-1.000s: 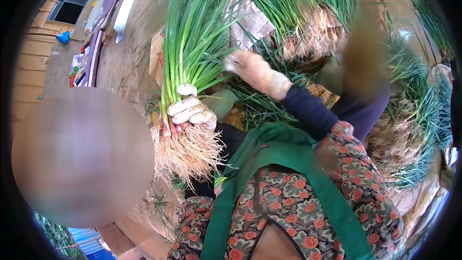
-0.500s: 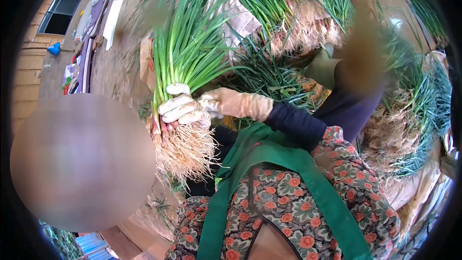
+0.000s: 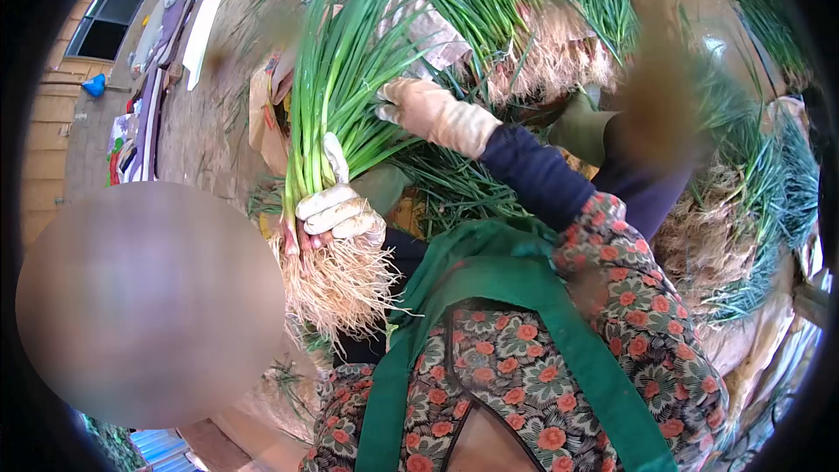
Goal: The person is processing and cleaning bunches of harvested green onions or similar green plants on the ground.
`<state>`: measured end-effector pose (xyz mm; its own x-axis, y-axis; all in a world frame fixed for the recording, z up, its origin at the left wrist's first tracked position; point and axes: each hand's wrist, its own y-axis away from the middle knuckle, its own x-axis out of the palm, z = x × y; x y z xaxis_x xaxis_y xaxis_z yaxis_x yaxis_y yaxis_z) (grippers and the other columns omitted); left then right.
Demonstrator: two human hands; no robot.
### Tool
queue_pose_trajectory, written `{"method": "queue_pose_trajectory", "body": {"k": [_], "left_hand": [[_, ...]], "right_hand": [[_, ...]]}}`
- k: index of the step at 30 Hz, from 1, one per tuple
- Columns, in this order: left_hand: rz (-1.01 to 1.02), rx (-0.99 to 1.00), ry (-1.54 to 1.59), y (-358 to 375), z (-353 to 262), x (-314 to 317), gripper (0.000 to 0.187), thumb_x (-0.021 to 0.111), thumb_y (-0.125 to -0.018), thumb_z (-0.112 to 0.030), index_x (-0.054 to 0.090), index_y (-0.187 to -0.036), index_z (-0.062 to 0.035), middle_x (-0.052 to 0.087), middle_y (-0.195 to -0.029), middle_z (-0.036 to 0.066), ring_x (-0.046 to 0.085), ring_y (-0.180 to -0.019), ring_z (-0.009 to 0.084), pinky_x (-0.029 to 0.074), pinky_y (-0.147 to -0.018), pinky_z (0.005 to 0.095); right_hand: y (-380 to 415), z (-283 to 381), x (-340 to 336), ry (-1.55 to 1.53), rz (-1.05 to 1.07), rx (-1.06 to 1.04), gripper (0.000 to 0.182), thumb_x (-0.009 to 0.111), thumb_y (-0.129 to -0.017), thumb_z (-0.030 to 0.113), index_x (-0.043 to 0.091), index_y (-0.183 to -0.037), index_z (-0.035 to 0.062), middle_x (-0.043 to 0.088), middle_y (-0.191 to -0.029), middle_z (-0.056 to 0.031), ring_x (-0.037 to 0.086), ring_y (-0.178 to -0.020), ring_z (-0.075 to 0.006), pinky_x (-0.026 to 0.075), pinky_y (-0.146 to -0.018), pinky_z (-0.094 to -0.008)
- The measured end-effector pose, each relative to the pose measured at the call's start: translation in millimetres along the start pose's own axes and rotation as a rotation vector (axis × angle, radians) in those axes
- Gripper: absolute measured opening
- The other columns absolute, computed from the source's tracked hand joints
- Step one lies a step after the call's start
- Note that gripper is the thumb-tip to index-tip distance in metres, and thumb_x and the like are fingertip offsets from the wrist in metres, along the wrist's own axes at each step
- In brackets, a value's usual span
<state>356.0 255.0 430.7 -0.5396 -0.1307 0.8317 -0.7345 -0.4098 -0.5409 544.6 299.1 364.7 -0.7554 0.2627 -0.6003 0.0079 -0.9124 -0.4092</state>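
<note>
A bunch of green onions [image 3: 336,96] stands upright in front of me, leaves up and pale stringy roots [image 3: 341,284] hanging down. My left hand [image 3: 339,210], in a whitish glove, is wrapped round the stems just above the roots, thumb pointing up along them. Higher up, at the right side of the leaves, is my right hand [image 3: 428,114] in a tan-stained glove. Its fingers are curled in against the leaves; what they pinch, if anything, is hidden. Loose green leaves [image 3: 476,179] lie beneath my right forearm.
A large pile of green onions [image 3: 524,0] lies beyond, roots facing me. Another heap [image 3: 712,227] is at the right. A crumpled cloth [image 3: 428,22] sits behind the bunch. A blurred round patch covers the lower left.
My right hand has moved up from beside my left hand to the leaves. My left hand keeps hold of the bunch, its thumb now raised along the stems.
</note>
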Motion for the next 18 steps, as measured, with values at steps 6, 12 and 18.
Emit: {"method": "queue_pose_trajectory", "body": {"k": [6,12,18], "left_hand": [[0.040,0.035,0.024,7,-14,-8,0.052,0.061,-0.078,-0.003,0.035,-0.123,-0.0004,0.061,-0.099,0.003,0.062,-0.090,0.0158,0.045,-0.079,0.0315],[0.047,0.074,0.092,15,-33,-4,0.054,0.062,-0.078,-0.002,0.034,-0.123,0.0000,0.060,-0.100,0.003,0.062,-0.090,0.0164,0.045,-0.079,0.0312],[0.090,0.034,0.000,16,-30,-4,0.054,0.062,-0.079,-0.005,0.034,-0.125,-0.0025,0.060,-0.101,0.004,0.061,-0.091,0.0159,0.044,-0.081,0.0331]], "right_hand": [[91,7,-53,0.222,0.092,-0.239,0.019,0.056,-0.083,0.027,0.061,-0.091,0.0103,0.059,-0.076,-0.0078,0.060,-0.071,-0.0252,0.049,-0.059,-0.0366],[148,-33,-127,0.102,0.205,0.250,0.024,0.058,-0.083,0.025,0.064,-0.094,0.0051,0.066,-0.088,-0.0114,0.063,-0.084,-0.0281,0.051,-0.072,-0.0360],[122,-17,-83,0.370,0.591,0.261,0.043,0.060,-0.082,0.033,0.053,-0.117,0.0091,0.062,-0.096,-0.0157,0.061,-0.091,-0.0328,0.049,-0.077,-0.0435]]}}
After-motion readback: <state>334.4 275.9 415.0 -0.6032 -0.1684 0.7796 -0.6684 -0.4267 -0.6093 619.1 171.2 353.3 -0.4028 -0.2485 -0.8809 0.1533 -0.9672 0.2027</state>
